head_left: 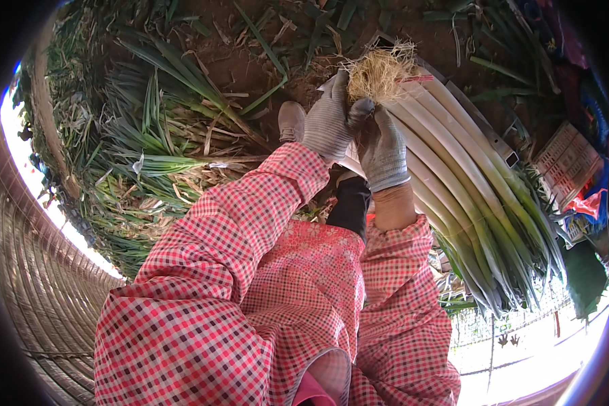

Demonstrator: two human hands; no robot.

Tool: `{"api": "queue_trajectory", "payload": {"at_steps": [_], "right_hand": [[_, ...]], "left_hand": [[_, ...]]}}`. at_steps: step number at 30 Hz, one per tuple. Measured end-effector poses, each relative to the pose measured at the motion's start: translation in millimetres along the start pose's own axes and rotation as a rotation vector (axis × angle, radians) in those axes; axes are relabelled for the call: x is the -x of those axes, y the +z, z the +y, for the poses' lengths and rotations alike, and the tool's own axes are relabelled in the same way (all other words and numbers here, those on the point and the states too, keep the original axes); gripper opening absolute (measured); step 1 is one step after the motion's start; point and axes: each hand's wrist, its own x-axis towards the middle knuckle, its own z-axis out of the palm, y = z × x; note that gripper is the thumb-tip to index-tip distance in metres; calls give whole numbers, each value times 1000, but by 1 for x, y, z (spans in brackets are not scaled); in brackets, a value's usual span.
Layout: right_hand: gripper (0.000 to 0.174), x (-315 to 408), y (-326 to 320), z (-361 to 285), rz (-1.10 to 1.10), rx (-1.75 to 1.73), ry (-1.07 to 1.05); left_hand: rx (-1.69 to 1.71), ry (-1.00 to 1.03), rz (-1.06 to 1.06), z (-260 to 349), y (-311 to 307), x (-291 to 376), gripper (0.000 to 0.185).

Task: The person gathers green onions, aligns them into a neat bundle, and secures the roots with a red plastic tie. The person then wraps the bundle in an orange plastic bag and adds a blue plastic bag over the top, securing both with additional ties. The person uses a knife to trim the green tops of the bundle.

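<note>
A bundle of long-stemmed leeks or large green onions (467, 167) lies before me, with pale shafts and green tops towards the lower right. Its tangled, straw-coloured roots (380, 73) are at the upper end, where a red band (417, 78) crosses the stems. My left hand (332, 122), in a striped grey knit glove, is at the left side of the root end. Just below the roots, my right hand (385, 144) in a similar glove has its fingers bent close to the left thumb. Whatever lies between the fingertips is hidden.
A metal frame (487, 132) runs along the bundle's right side. Cut leaves and loose plants (172, 122) heap up at left. A plastic crate (568, 157) is at far right, near a red bag (586, 203). My shoe (291, 122) rests on the littered soil.
</note>
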Motion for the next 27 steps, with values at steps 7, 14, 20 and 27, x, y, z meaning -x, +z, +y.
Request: {"api": "queue_trajectory", "payload": {"at_steps": [7, 14, 20, 27], "right_hand": [[25, 25, 46, -73, 313, 1589, -774], [24, -48, 24, -102, 518, 2270, -582], [27, -43, 20, -93, 481, 2341, -656], [27, -41, 26, -94, 434, 2331, -634]], "left_hand": [[-332, 133, 191, -2, 8, -1, 79], [-256, 138, 170, 4, 4, 1, 77], [-367, 151, 228, 13, 3, 1, 72], [-404, 123, 234, -5, 13, 2, 81]]}}
